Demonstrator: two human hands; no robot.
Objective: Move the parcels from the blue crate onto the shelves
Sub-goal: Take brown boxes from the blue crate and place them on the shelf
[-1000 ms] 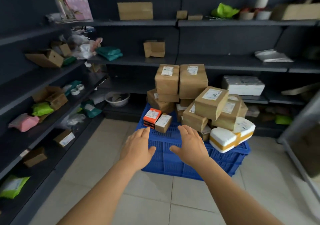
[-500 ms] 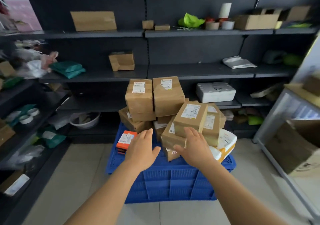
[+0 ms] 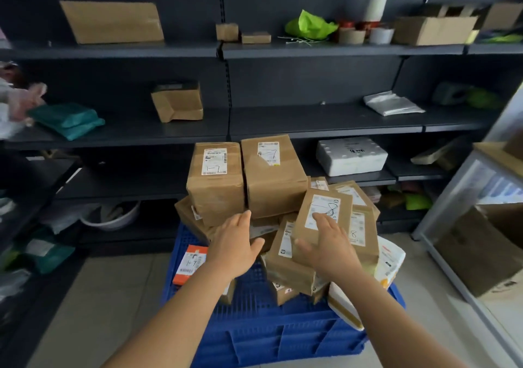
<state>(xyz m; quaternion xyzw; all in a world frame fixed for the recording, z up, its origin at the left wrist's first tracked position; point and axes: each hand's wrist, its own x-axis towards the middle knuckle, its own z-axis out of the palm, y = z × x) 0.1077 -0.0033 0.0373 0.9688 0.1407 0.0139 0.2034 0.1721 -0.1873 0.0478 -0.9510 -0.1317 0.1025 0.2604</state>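
Over the heaped blue crate (image 3: 271, 336), the right hand (image 3: 328, 244) rests released fingers on a tilted parcel (image 3: 322, 215); left hand (image 3: 235, 246) hovers released.

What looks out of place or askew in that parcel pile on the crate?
The pile overfills the blue crate. The white foam parcel with tan tape hangs over its right rim, and the brown parcel under the right hand lies tilted on the heap.

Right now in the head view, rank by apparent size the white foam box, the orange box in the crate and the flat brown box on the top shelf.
1. flat brown box, though it is farthest
2. white foam box
3. orange box, nearest yet smallest, partly hidden by the left hand
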